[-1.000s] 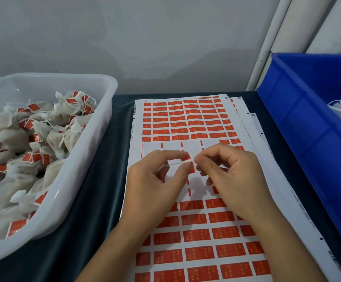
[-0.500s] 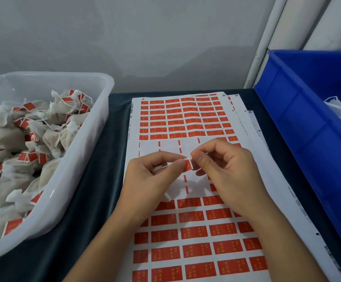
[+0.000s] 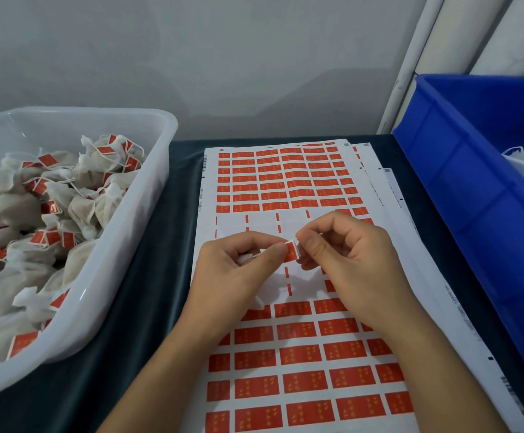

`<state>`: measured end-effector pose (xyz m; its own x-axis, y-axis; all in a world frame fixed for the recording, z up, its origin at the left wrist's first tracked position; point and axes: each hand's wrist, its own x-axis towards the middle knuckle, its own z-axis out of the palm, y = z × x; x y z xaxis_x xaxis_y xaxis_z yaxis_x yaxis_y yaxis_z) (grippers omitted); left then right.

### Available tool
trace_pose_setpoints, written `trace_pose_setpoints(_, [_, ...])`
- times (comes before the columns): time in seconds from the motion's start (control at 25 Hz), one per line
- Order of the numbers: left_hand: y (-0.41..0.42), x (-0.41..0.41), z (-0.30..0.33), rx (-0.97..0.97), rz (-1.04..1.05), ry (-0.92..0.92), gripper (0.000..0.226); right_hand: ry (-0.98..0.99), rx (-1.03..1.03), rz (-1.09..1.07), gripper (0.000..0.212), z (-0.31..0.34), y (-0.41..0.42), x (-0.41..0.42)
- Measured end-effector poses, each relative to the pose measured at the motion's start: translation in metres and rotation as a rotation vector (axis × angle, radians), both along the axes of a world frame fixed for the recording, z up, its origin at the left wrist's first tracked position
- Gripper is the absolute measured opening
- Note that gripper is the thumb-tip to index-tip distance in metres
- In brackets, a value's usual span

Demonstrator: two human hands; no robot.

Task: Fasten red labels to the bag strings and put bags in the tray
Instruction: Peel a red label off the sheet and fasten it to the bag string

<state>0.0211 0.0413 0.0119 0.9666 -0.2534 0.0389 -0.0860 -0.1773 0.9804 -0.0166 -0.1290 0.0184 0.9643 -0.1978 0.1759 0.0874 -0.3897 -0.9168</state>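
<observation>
translucent white plastic tray, rectangular with rounded corners, sits at the left on the dark worktop; it holds a heap of soft, crumpled fabric bags with red labels on thin strings. at centre lies a flat white paper label sheet with a grid of glossy red rectangles and a bare peeled band. above it, the left hand is closed, pinching a string and a small white bag part-hidden in the palm. thumb and forefinger of the right hand pinch a folded red label. a rigid blue plastic crate stands at the right.
</observation>
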Motion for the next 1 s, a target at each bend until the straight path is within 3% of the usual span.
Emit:
trace_pose_setpoints(0.6, [-0.0013, 0.001, -0.0021, 0.021, 0.041, 0.007, 0.02, -0.007, 0.04, 0.035, 0.019, -0.0007, -0.0002, 0.0])
trace_pose_setpoints(0.72, [-0.0017, 0.0006, -0.0009, 0.015, 0.052, 0.012, 0.021, 0.015, 0.074, 0.115, 0.01, -0.0026, -0.0007, -0.0002])
trace_pose_setpoints(0.84, [-0.0022, 0.0003, 0.0006, -0.001, 0.062, 0.012, 0.022, 0.02, 0.022, 0.16, 0.027, -0.0049, -0.0005, -0.0012])
trace_pose_setpoints(1.0, [-0.0015, 0.0006, 0.0007, -0.014, 0.052, 0.025, 0.023, 0.008, 0.025, 0.149, 0.03, -0.0054, -0.0024, -0.0013])
